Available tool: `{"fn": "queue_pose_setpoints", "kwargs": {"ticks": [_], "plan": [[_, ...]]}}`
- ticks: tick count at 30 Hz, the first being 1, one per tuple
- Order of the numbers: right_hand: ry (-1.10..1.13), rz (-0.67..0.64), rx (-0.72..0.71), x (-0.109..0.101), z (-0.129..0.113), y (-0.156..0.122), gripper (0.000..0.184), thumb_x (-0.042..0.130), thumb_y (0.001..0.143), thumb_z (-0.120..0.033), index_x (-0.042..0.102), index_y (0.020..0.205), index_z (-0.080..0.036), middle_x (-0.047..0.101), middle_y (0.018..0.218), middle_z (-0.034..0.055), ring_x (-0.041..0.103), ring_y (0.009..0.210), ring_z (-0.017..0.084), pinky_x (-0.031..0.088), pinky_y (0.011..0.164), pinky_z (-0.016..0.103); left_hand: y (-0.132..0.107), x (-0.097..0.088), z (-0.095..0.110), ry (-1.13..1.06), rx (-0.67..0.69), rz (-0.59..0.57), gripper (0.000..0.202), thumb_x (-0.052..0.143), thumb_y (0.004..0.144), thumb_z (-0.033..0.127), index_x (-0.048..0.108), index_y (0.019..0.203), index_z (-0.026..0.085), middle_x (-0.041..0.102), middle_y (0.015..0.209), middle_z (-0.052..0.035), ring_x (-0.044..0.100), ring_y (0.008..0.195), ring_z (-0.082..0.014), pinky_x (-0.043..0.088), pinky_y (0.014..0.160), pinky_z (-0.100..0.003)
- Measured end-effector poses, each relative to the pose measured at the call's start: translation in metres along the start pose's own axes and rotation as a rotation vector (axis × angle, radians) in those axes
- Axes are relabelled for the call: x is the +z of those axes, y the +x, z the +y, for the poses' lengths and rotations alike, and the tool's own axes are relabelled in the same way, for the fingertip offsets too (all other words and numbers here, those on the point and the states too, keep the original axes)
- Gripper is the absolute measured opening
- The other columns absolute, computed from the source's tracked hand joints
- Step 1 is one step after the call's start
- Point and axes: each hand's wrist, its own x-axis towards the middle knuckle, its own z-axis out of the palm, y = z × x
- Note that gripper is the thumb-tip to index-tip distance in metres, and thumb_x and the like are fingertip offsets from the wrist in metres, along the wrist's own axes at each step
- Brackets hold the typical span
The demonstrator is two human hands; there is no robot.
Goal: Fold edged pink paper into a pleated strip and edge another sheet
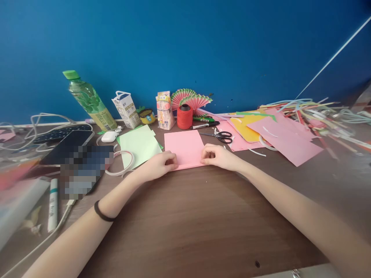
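Observation:
A pink sheet of paper [184, 146] lies flat on the brown table [191, 220] in front of me. My left hand [160, 165] pinches its near left corner with curled fingers. My right hand [218, 156] pinches the near right edge the same way. A black band sits on my left wrist. Light green sheets [139, 144] lie just left of the pink sheet.
Scissors [220, 136], a red thread spool [184, 116], markers [204, 124], paper fans [189, 99], small cartons [126, 109] and a green bottle [89, 99] line the blue wall. Coloured sheets and paper strips [285, 137] pile at right. A phone [82, 166], tape ring [123, 164], pen [53, 204] and cables lie left.

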Motion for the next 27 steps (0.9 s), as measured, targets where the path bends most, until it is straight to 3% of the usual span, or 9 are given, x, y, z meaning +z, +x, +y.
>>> {"fn": "queue_pose_setpoints", "kwargs": {"ticks": [11, 27], "plan": [[-0.024, -0.040, -0.042, -0.0008, 0.0031, 0.0001, 0.015, 0.064, 0.069, -0.025, 0.055, 0.060, -0.017, 0.051, 0.079, -0.0005, 0.045, 0.065, 0.010, 0.034, 0.063, 0.025, -0.0005, 0.0019, 0.0011, -0.064, -0.044, -0.004, 0.012, 0.048, 0.077, 0.031, 0.051, 0.076, 0.019, 0.054, 0.072, 0.0017, 0.049, 0.065, -0.0129, 0.037, 0.060, -0.024], [-0.033, -0.082, -0.053, 0.0016, 0.0054, -0.0012, 0.019, 0.061, 0.070, -0.026, 0.046, 0.062, -0.018, 0.047, 0.082, 0.0005, 0.048, 0.073, 0.013, 0.038, 0.068, 0.028, 0.0009, 0.0018, 0.0010, -0.101, -0.045, -0.047, 0.015, 0.050, 0.075, 0.030, 0.046, 0.066, 0.018, 0.050, 0.065, 0.0036, 0.045, 0.061, -0.0111, 0.033, 0.057, -0.023]]}}
